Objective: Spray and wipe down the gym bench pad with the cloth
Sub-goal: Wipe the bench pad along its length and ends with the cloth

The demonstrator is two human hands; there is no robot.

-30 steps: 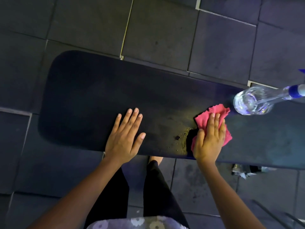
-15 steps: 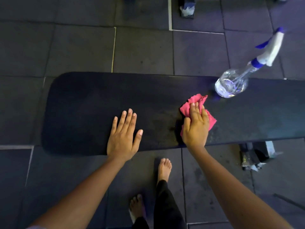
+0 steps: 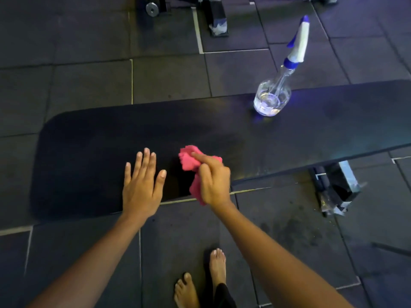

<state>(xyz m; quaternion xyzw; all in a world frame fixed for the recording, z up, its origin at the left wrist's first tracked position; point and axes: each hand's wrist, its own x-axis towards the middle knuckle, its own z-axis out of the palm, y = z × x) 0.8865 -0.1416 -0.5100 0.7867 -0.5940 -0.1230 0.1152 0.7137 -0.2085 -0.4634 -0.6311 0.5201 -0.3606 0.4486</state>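
Right hand [image 3: 214, 181] slid left since last frame, now gripping crumpled pink cloth [image 3: 189, 161] in curled fingers, index finger out on top, at near edge of black padded bench pad [image 3: 100, 141]. Left hand [image 3: 142, 190] flat, fingers straight, pressing pad just beside cloth. Clear blue-capped spray bottle [image 3: 272, 98] upright at pad's far edge.

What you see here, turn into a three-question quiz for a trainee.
1. True or false: the spray bottle stands upright on the bench pad.
2. Which hand grips the cloth? A. left B. right C. both
3. Fill in: the left hand rests ___ on the pad, fingers straight.
Key: 1 true; 2 B, the right hand; 3 flat.
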